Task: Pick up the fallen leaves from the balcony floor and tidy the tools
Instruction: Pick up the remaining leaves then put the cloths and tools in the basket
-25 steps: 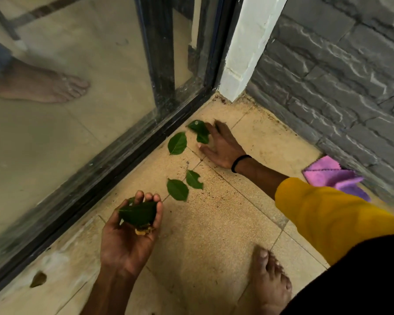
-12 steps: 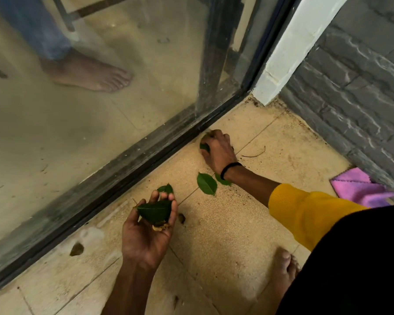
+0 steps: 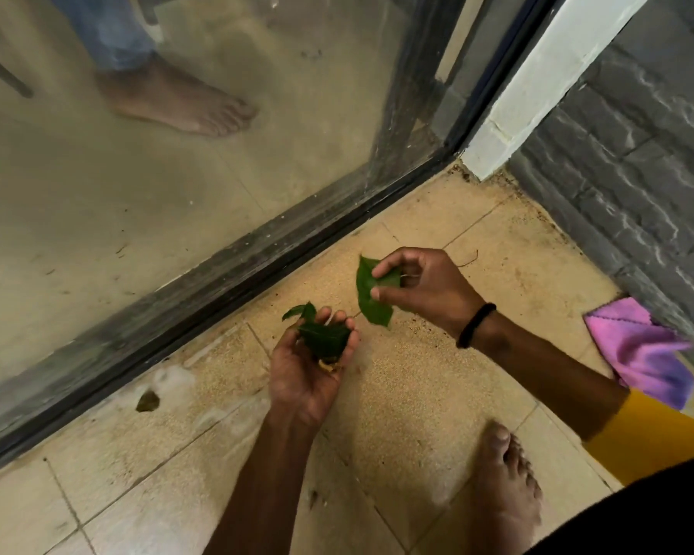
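My left hand is cupped palm-up above the tiled floor, holding a small bunch of green leaves with a yellowish scrap under them. One green leaf shows just beyond its fingertips; I cannot tell whether it lies on the floor or in the hand. My right hand is raised just right of the left, fingers pinched on green leaves that hang downward. A brown dry leaf lies on the floor at the left, near the door track.
A glass sliding door with a dark track runs diagonally along the left. A grey brick wall closes the right side, with a pink cloth at its foot. My bare foot stands at lower right. Another person's foot shows behind the glass.
My right hand has lifted off the floor with green leaves pinched in it and moved toward my left hand. The loose green leaves near the track are gone from the floor.
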`<action>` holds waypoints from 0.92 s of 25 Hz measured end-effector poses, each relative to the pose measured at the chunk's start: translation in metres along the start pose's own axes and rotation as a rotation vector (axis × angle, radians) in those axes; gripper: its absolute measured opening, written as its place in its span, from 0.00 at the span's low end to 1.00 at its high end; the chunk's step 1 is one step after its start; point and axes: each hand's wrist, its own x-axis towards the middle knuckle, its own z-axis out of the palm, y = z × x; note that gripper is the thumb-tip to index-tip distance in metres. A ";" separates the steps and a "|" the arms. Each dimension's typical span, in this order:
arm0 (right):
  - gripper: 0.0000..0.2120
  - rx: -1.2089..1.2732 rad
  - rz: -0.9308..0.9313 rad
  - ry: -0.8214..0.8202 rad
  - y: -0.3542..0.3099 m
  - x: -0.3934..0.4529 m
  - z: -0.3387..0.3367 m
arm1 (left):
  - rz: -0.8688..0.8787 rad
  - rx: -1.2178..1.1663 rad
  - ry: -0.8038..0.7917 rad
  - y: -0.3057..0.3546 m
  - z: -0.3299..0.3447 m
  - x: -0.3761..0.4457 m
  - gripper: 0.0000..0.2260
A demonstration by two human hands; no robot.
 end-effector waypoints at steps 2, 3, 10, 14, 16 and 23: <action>0.15 -0.094 -0.048 -0.112 -0.012 -0.034 0.025 | -0.017 -0.015 -0.009 -0.014 0.004 0.007 0.20; 0.15 -0.203 -0.083 -0.121 -0.013 -0.046 0.038 | -0.027 -0.040 -0.051 -0.021 0.006 0.009 0.20; 0.13 -0.749 -0.331 -0.089 -0.012 -0.079 0.058 | -0.107 -0.025 -0.148 -0.026 0.002 0.010 0.19; 0.17 -0.548 -0.180 0.168 -0.005 -0.033 0.003 | -0.106 -0.119 -0.158 -0.017 0.003 0.009 0.20; 0.30 -0.665 0.039 0.252 0.021 0.006 -0.042 | -0.092 -0.091 -0.161 -0.009 0.008 0.003 0.20; 0.57 -0.724 0.088 -0.029 0.074 0.033 -0.047 | 0.029 -0.118 -0.123 0.039 -0.023 -0.028 0.18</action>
